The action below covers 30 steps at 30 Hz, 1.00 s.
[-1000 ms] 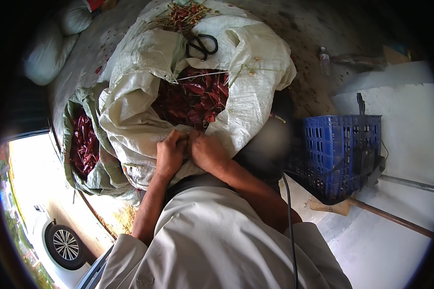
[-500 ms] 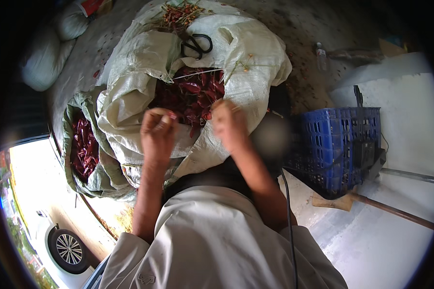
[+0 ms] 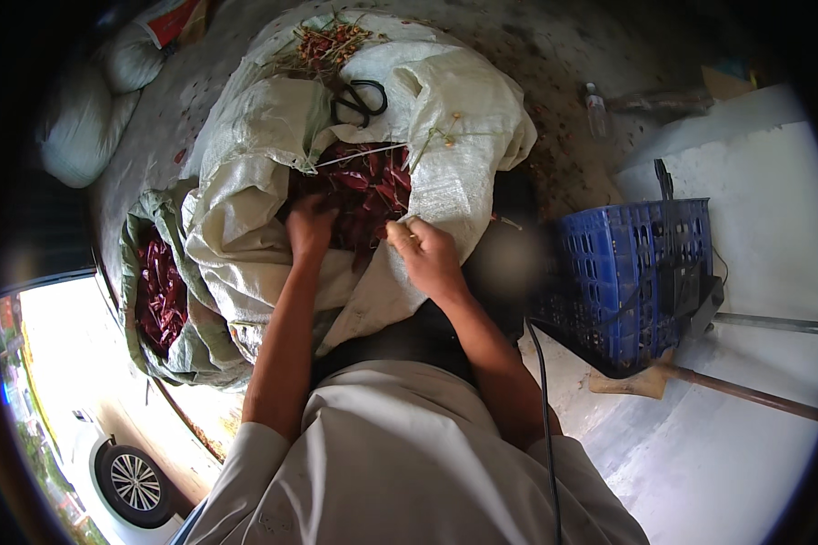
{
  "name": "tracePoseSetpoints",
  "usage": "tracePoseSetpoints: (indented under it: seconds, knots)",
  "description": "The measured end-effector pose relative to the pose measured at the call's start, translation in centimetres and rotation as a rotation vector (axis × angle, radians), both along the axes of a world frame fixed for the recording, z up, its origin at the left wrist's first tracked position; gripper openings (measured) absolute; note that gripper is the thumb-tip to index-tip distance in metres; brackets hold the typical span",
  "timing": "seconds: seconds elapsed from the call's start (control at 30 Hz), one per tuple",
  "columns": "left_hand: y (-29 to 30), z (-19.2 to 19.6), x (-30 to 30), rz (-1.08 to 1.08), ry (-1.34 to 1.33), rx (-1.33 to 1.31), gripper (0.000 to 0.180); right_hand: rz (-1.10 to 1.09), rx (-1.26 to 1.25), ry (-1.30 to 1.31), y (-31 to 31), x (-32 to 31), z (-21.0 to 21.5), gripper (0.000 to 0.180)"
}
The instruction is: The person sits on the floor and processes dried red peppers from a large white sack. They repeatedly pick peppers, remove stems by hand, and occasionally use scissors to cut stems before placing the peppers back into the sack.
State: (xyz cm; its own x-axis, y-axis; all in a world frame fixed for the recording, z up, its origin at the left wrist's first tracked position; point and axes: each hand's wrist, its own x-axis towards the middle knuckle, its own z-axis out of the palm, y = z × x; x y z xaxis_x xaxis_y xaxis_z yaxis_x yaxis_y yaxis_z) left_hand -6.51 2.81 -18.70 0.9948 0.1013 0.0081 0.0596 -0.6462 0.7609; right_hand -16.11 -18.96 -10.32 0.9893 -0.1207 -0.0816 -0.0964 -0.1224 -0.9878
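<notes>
A large white woven sack stands before me, its mouth rolled back around dark red dried chilies. My left hand reaches into the left side of the opening, its fingertips lost among the chilies in shadow. At the right front edge of the opening is my right hand, with thumb and fingers pinched together. Whatever lies between those fingertips is too small to make out. Black-handled scissors rest on the sack just beyond the opening. Farther back, a heap of cut stems lies on the cloth.
A smaller greenish sack of red chilies stands at the left. On the right are a blue plastic crate and a wooden-handled tool. A clear bottle stands farther back. A black cable hangs beside my right arm.
My left hand has gone from above the sack's front edge down into the chilies. The right hand has drawn slightly back toward me, and its fingers stay pinched. The view has shifted slightly.
</notes>
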Motion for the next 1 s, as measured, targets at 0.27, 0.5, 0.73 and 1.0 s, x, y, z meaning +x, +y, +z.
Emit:
tracePoseSetpoints:
  seconds: [0.27,0.5,0.73,1.0]
  knots:
    - [-2.2,9.2,-5.9,-0.371,-0.255,0.196,0.025,0.193,-0.452,-0.225,1.3,0.5,1.1,0.039]
    - [-2.7,12.6,-8.1,-0.538,-0.324,0.181,0.029,0.302,-0.523,-0.254,0.9,0.0,0.9,0.037]
    - [-2.8,13.7,-10.3,-0.577,0.141,-0.064,0.029,0.369,-0.324,-0.206,0.4,-1.3,1.8,0.039]
    - [-3.3,12.9,-12.5,-0.541,0.136,-0.396,0.02,0.199,0.347,0.21,1.1,-4.6,3.4,0.034]
